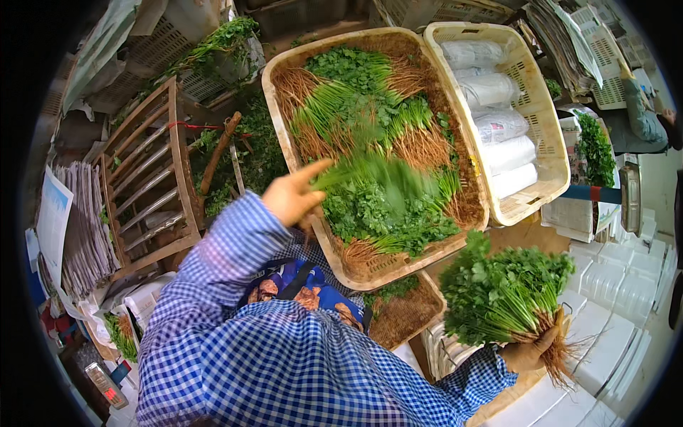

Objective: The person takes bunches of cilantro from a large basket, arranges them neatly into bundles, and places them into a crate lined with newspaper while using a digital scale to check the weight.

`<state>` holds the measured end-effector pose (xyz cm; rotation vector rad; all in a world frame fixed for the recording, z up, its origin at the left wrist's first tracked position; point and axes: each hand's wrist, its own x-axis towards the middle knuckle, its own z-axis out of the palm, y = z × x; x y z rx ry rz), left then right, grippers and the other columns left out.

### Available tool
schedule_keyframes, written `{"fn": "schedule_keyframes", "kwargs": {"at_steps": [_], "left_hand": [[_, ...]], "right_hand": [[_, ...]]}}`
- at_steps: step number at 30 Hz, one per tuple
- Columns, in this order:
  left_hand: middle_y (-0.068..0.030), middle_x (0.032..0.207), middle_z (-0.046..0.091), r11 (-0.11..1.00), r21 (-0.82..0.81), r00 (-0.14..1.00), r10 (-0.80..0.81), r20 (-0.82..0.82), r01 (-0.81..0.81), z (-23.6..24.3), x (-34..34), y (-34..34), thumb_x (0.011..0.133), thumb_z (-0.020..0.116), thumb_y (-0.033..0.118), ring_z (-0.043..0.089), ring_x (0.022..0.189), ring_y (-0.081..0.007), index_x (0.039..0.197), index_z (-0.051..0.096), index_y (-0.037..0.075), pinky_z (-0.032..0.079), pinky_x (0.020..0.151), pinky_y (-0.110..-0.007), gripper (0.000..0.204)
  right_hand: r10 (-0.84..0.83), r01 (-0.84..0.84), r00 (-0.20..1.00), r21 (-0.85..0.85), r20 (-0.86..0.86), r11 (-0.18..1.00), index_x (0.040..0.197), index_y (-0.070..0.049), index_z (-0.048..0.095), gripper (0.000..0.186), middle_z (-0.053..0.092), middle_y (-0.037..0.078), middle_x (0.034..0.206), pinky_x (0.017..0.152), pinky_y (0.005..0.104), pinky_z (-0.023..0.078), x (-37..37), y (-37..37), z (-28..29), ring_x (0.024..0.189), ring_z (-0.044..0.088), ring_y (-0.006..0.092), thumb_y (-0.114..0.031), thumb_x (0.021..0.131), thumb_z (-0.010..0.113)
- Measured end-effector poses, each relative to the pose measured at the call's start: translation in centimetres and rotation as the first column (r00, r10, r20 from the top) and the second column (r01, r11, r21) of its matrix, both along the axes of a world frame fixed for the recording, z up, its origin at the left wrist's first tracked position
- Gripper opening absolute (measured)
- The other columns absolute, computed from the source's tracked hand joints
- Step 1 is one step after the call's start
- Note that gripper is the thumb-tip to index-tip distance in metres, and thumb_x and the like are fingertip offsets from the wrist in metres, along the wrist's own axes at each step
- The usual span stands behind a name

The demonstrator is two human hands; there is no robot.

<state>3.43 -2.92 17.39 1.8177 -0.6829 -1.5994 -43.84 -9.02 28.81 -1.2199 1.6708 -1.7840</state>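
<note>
My right hand [530, 351] is closed around the root end of a thick bunch of coriander [501, 295], leaves pointing up and left, pale roots hanging past my fingers. At the left rim of a cream plastic crate [341, 276], my left hand [293, 196] pinches a few coriander sprigs [377, 176], whose leaves are smeared by motion over the crate. Below them lie several bundles of coriander [348, 99] with brown roots, some turned opposite ways. Soil coats the crate's inner walls.
Beside the crate stands a second cream crate [551, 142] with several white plastic-wrapped rolls [489, 91]. A wooden slatted rack [146, 178] and stacked newspapers [85, 220] are at left. White foam boxes [612, 334] fill the lower right; a person's arm [644, 117] shows at far right.
</note>
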Motion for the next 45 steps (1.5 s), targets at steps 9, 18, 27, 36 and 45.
{"fn": "schedule_keyframes", "kwargs": {"at_steps": [9,18,27,36,45], "left_hand": [[-0.0214,0.080,0.070,0.978,-0.209,0.791,0.128,0.598,0.000,5.1,7.2,9.0,0.096,0.065,0.016,0.072,0.070,-0.0281,0.155,0.041,0.016,0.057,0.069,-0.037,0.064],[-0.0085,0.092,0.075,0.949,-0.255,0.865,0.281,0.417,-0.185,10.4,15.4,25.4,0.093,0.065,0.005,0.067,0.070,-0.0115,0.114,0.075,0.002,0.055,0.064,-0.027,0.023],[-0.0135,0.092,0.075,0.908,-0.372,0.765,0.098,0.637,0.194,21.7,20.0,33.2,0.084,0.072,0.007,0.071,0.081,-0.0250,0.098,0.075,0.001,0.058,0.073,-0.036,0.015],[-0.0159,0.117,0.071,0.998,0.042,0.695,-0.004,0.719,-0.038,13.8,26.8,28.2,0.095,0.068,0.021,0.070,0.097,-0.0246,0.108,0.074,0.005,0.057,0.092,-0.039,0.022],[-0.0052,0.084,0.062,0.853,-0.256,0.809,0.516,0.282,-0.455,4.3,31.3,19.8,0.096,0.069,0.013,0.056,0.066,-0.0100,0.145,0.050,0.002,0.052,0.056,-0.027,0.054]], "right_hand": [[0.371,-0.374,0.927,-0.037,-0.061,0.927,0.121,0.010,0.063,0.039,0.064,0.025,0.128,0.096,0.0421,0.057,8.2,-0.7,0.3,0.108,0.067,0.0296,-0.022,0.100,0.065],[0.902,-0.920,0.388,0.032,0.187,0.389,0.097,0.001,0.067,0.017,0.072,0.029,0.110,0.090,0.0445,0.059,30.7,-0.1,1.6,0.102,0.072,0.0361,-0.014,0.096,0.061],[0.503,-0.801,-0.591,-0.383,0.631,-0.460,0.107,0.002,0.069,0.031,0.070,0.025,0.118,0.099,0.0509,0.055,53.8,5.1,1.3,0.109,0.068,0.0394,-0.024,0.091,0.066],[0.695,-0.652,-0.493,0.307,0.523,-0.694,0.117,-0.001,0.073,0.032,0.074,0.015,0.114,0.103,0.0396,0.048,67.7,4.8,-6.9,0.100,0.067,0.0255,-0.020,0.099,0.055],[0.698,-0.610,-0.604,0.340,0.386,-0.716,0.142,-0.002,0.053,0.060,0.065,0.015,0.131,0.108,0.0425,0.045,70.0,3.1,-8.4,0.121,0.060,0.0282,-0.039,0.097,0.067]]}}
